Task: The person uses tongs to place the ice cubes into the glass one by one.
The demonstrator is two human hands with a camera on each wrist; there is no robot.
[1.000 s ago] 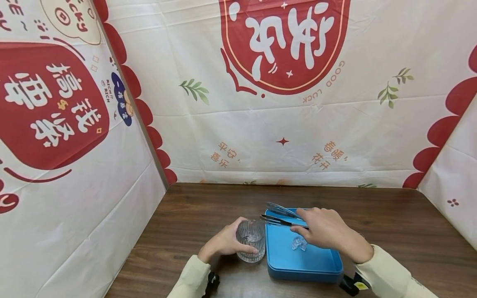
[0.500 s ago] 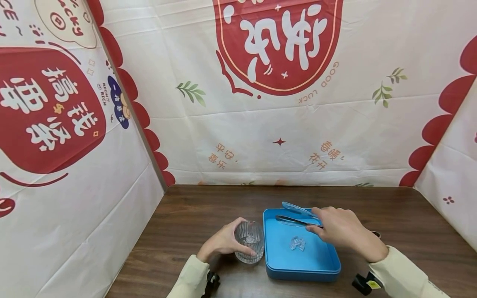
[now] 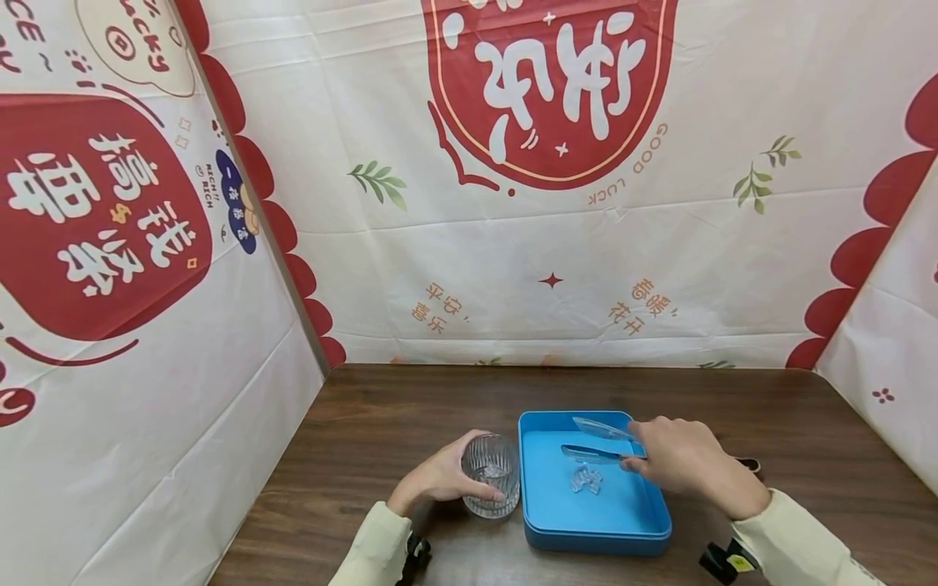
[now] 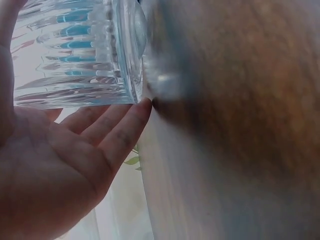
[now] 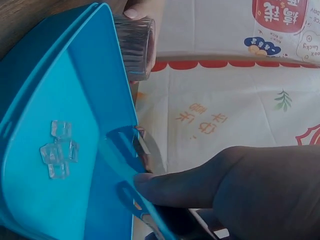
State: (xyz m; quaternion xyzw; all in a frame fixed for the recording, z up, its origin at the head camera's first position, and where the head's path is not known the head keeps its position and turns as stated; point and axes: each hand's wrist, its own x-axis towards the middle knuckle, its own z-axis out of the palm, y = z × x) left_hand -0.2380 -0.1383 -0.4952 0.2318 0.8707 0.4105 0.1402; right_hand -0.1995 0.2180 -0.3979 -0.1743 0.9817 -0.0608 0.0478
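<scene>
Left hand [image 3: 444,474] grips the ribbed glass [image 3: 500,474] – glass stands upright on the wood table [image 3: 410,399], just beside the blue box [image 3: 553,511]. Right hand [image 3: 677,457] grasps the tongs [image 3: 597,453] above the box, arms spread. Clear cubes [image 3: 586,478] sit clustered on the box floor, near the tongs in the head view – apart from them in the right wrist view.

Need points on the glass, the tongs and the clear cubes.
Glass [image 3: 500,465]: head view, on its ribbed side.
Tongs [image 3: 602,429]: head view, on the upper arm in the picture.
Clear cubes [image 5: 58,151]: right wrist view, middle of the cluster.
</scene>
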